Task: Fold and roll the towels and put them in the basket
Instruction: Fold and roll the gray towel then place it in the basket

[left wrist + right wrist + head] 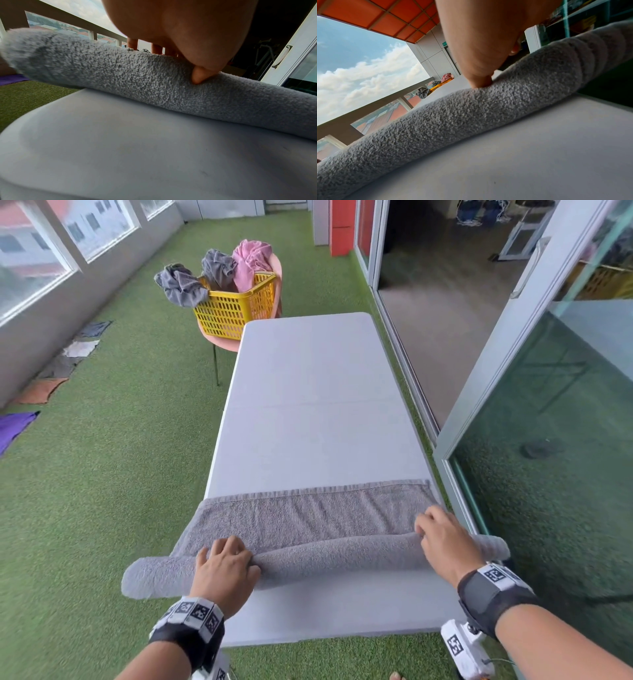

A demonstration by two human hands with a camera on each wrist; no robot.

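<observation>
A grey towel (325,559) lies across the near end of the white table (308,405), its near part wound into a long roll and its far part (308,511) still flat. Both roll ends overhang the table's sides. My left hand (224,563) grips the roll left of centre, fingers over the top and thumb (199,75) dug into the near side of the towel (137,81). My right hand (442,534) grips the roll near its right end, with the thumb (481,82) pressing into the towel (471,115). The yellow basket (236,306) stands beyond the table's far left corner.
The basket sits on a pink chair (277,285) and holds crumpled grey towels (181,285) and a pink towel (250,261). Several cloths (61,364) lie on the green turf along the left wall. A glass sliding door (513,371) runs close along the table's right side.
</observation>
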